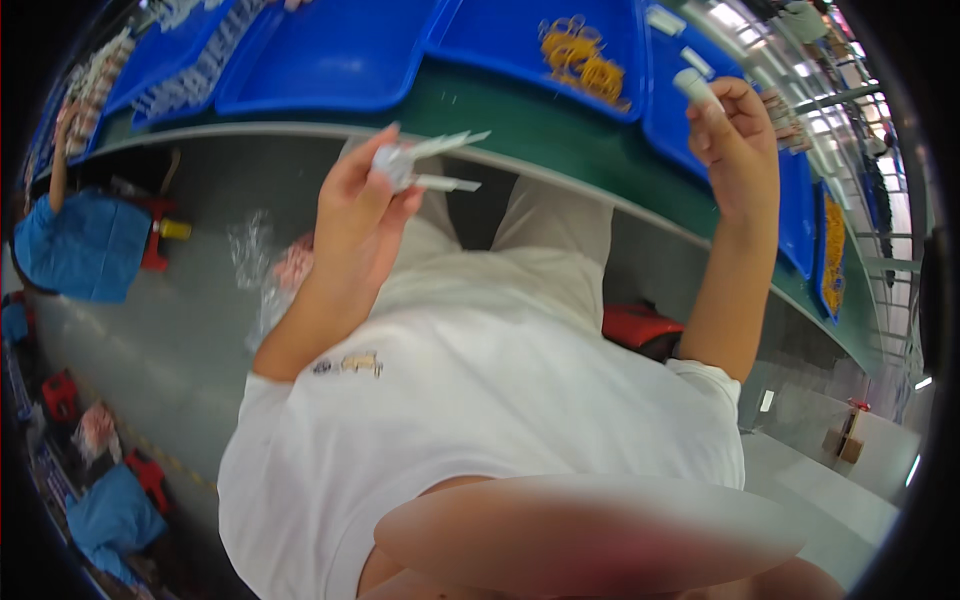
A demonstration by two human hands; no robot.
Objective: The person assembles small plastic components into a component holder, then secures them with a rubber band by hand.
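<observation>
My left hand [350, 225] is closed around a whitish, partly see-through piece [393, 167], held above my lap just short of the table edge. Thin white strips [450, 143] stick out of it to the right; blur hides its exact kind. Raised over the right side of the table, my right hand [742, 150] pinches a short white cylinder [692, 84] between thumb and fingers. Under and beyond that hand lies a blue tray [665, 125] with several white pieces [664, 20].
A blue tray [480, 40] holds yellow rings [585, 68] on the green table [460, 95]. Left of it stand another blue tray [330, 65] and clear pieces [195, 75]. Two people in blue [80, 245] sit at left. A clear plastic bag [262, 270] is beside my left forearm.
</observation>
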